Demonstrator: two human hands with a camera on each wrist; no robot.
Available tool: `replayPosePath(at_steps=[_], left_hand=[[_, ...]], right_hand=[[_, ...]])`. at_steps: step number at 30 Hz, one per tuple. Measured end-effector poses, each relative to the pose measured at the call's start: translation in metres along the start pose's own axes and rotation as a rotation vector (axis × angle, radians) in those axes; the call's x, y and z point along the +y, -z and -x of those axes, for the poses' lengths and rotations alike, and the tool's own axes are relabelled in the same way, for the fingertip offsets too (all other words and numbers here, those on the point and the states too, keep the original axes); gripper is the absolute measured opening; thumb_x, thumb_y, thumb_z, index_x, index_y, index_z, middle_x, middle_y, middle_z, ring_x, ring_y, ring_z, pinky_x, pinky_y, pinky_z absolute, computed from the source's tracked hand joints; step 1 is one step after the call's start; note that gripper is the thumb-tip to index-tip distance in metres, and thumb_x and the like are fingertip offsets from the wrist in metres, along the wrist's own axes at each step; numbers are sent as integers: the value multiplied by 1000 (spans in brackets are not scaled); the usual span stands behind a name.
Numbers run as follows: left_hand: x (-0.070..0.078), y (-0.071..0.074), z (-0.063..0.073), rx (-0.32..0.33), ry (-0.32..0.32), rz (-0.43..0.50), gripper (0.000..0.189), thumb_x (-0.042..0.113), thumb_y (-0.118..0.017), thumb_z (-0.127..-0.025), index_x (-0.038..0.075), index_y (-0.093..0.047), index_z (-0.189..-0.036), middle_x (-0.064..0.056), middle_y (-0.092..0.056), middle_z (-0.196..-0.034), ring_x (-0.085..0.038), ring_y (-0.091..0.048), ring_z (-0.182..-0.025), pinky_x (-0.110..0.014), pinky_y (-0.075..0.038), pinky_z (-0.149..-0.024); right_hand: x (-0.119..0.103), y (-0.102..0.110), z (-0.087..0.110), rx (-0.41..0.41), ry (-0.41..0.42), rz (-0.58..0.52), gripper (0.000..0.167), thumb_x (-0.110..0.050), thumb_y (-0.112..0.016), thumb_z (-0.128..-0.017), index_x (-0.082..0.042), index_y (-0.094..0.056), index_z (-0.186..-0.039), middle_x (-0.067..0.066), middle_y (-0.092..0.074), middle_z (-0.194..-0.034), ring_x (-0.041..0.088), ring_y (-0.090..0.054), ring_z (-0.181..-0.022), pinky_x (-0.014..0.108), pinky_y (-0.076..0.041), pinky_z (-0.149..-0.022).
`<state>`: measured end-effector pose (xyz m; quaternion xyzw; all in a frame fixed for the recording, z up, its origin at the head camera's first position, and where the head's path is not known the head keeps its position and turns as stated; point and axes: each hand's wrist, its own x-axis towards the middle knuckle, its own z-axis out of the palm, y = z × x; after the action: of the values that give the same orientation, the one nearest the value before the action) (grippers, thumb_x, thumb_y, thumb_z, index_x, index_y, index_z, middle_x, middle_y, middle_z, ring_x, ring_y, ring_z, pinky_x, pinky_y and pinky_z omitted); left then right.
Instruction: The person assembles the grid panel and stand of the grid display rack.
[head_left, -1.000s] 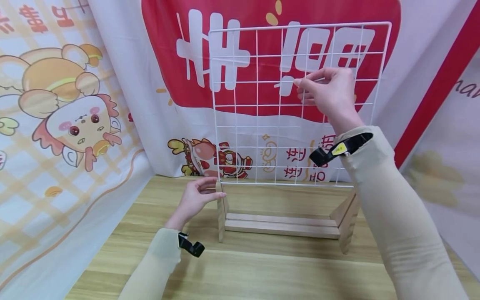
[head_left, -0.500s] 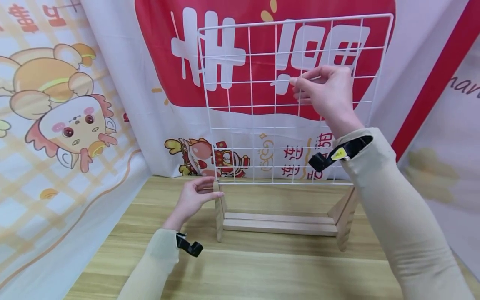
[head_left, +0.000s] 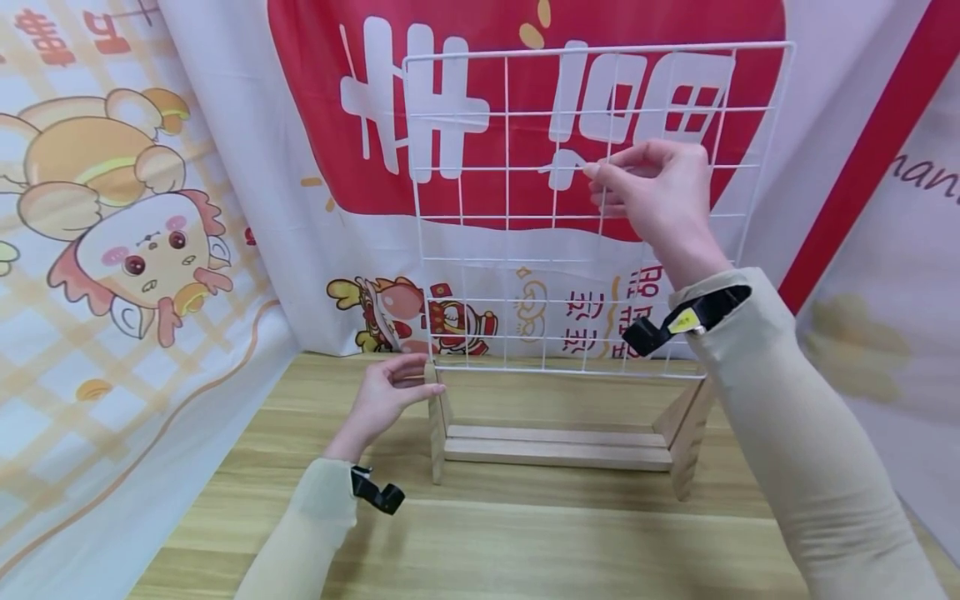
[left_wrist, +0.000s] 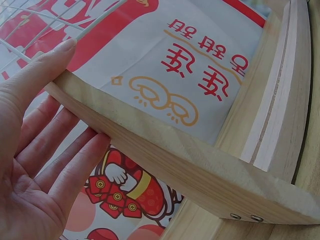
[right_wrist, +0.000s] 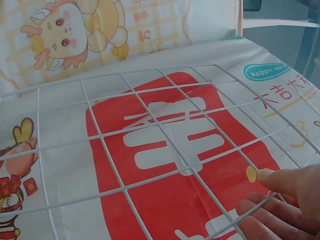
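A white wire grid panel (head_left: 507, 217) stands nearly upright over a wooden stand (head_left: 558, 454), its bottom wire level with the tops of the two side pieces. My right hand (head_left: 667, 196) pinches the panel's wires right of centre; in the right wrist view its thumb (right_wrist: 285, 181) and fingers close on a wire crossing. At the stand's left side piece (left_wrist: 165, 145), my left hand (head_left: 386, 400) holds the upper end. In the left wrist view the thumb lies over the wood's top, beside the panel's edge, and the other fingers touch its outer face.
The stand is on a wood-grain table (head_left: 480, 542). Behind the panel hangs a white cloth with a large red patch (head_left: 525, 192). A cartoon-printed cloth (head_left: 112, 208) borders the left, and another pale cloth (head_left: 877, 250) the right.
The panel's top first rises and shifts left with my right hand, then drops back slightly. My left hand keeps its place on the stand. The head view drifts a little.
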<state>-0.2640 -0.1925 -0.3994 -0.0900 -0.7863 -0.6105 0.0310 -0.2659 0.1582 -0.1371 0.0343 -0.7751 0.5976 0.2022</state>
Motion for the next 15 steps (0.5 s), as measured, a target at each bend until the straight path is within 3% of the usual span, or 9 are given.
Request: replayPosePath(at_steps=[15], left_hand=[[0,-2,-1,-5,-10,22,69,28,-93,-75,6,-63,-132,-11,-69,-124,-29,-66,-112,-38,-56,-95]], right_hand=[[7,2,11,16,64,-39,53,-53,-83,-75,-14,-77,-110,6,-73,-111,20,-72,-96,26,-59,-84]])
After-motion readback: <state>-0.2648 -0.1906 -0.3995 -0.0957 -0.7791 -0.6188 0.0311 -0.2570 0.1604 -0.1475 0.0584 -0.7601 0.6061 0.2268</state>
